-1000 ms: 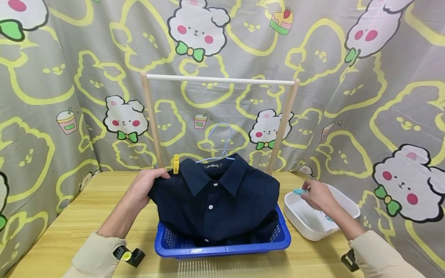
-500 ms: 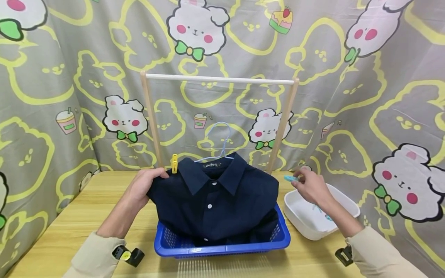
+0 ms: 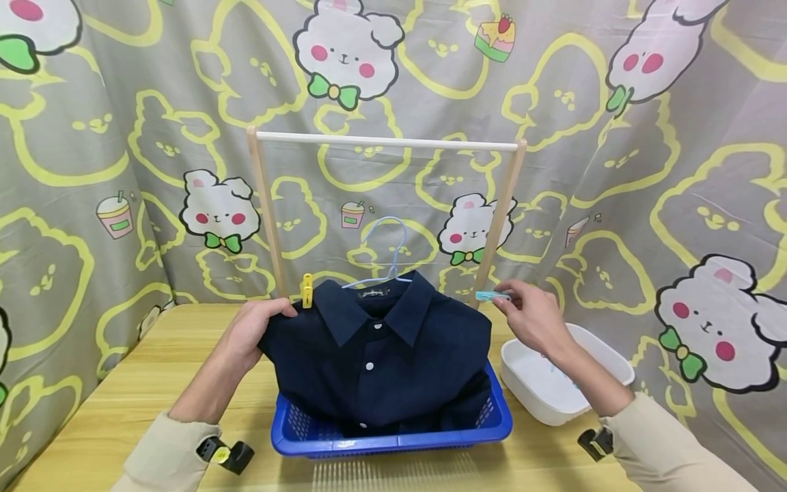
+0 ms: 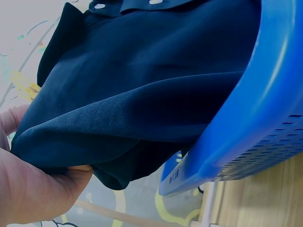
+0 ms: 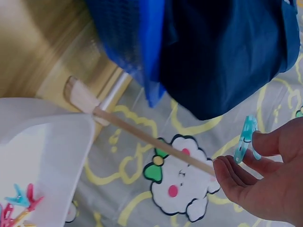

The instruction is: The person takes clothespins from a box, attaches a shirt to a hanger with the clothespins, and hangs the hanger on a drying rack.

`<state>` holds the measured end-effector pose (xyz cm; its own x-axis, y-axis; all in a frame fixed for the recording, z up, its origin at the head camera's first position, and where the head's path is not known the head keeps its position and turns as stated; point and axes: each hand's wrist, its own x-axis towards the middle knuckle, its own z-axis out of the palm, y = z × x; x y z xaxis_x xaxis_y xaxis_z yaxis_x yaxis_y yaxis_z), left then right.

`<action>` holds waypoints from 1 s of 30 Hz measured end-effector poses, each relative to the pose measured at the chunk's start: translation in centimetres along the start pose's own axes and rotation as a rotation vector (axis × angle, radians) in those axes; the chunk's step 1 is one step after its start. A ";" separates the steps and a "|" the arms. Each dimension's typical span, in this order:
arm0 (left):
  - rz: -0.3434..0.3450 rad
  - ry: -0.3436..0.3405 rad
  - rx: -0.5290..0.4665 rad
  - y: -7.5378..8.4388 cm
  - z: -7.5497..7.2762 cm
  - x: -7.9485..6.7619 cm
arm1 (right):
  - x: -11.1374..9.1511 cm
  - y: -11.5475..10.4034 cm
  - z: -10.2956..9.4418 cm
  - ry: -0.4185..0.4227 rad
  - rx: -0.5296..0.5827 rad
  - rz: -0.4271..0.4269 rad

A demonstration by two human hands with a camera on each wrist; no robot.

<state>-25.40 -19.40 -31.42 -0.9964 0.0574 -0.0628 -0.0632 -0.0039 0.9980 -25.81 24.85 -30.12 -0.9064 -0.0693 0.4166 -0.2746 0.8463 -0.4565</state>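
Observation:
A dark navy button shirt (image 3: 406, 348) on a light blue hanger (image 3: 393, 256) stands in the blue basket (image 3: 393, 445). My left hand (image 3: 249, 333) grips the shirt's left shoulder; in the left wrist view its thumb and fingers pinch the cloth (image 4: 61, 146). Beside that hand a yellow clothespin (image 3: 307, 290) is clipped on the shoulder. My right hand (image 3: 536, 318) pinches a light blue clothespin (image 3: 492, 296), held just off the shirt's right shoulder. In the right wrist view the clothespin (image 5: 246, 139) sits between thumb and fingertips, apart from the cloth.
Behind the shirt rises a wooden rack with a white bar (image 3: 387, 141). At the right, under my right forearm, a white bin (image 3: 535, 396) holds several coloured clothespins (image 5: 19, 198). A patterned curtain (image 3: 381, 68) hangs behind the wooden table (image 3: 147, 376).
My right hand has come up out of the white bin with the light blue clothespin and moved left toward the shirt's right shoulder. The left hand keeps its grip on the shirt.

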 end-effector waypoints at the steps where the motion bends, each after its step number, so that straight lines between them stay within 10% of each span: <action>1: -0.001 0.002 0.000 0.0 0.0 0.0 | 0.0 -0.3 0.0 0.006 0.008 -0.006; 30: 0.035 -0.011 0.016 -0.2 -0.1 0.0 | 1.4 -5.7 -0.4 0.039 0.115 -0.130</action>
<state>-25.37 -19.48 -31.60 -0.9973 0.0682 -0.0281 -0.0275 0.0103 0.9996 -25.38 20.12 -26.64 -0.8483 -0.1521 0.5072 -0.4259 0.7651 -0.4829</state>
